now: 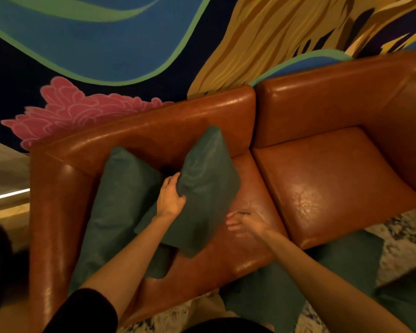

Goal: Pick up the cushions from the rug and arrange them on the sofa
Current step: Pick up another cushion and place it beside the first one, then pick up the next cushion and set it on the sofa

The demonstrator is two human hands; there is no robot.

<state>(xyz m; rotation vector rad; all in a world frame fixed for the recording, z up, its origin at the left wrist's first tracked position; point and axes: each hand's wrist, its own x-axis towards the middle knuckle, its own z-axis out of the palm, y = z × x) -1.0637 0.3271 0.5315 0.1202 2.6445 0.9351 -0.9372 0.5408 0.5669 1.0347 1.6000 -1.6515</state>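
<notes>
Sofa (pixel 322 179) in brown leather fills the centre of the frame, 2 seat sections side by side, colourful mural wall (pixel 106 44) behind it in the upper half. Left hand (pixel 169 198) sits centre frame with fingers curled around the left edge of a dark green cushion (pixel 202 195), gripping it; this held cushion stands tilted on the left seat, its top corner leaning toward the backrest. Second green cushion (pixel 115 207) lies just left of it, propped against the sofa's left armrest, touching or overlapping the held one at the lower edge. Right hand (pixel 244 224) hovers lower centre, just right of the held cushion, fingers spread and loose, holding nothing; motion blur makes exact contact with the cushion hard to tell. Right seat section is bare leather with a light glare. Patterned rug (pixel 399 234) shows at lower right, with 2 more green cushions on it: 1 (pixel 351 258) by the sofa's front edge under the right forearm, 1 (pixel 408 296) at the far lower right corner. Dark sleeve (pixel 87 311) visible lower left.
</notes>
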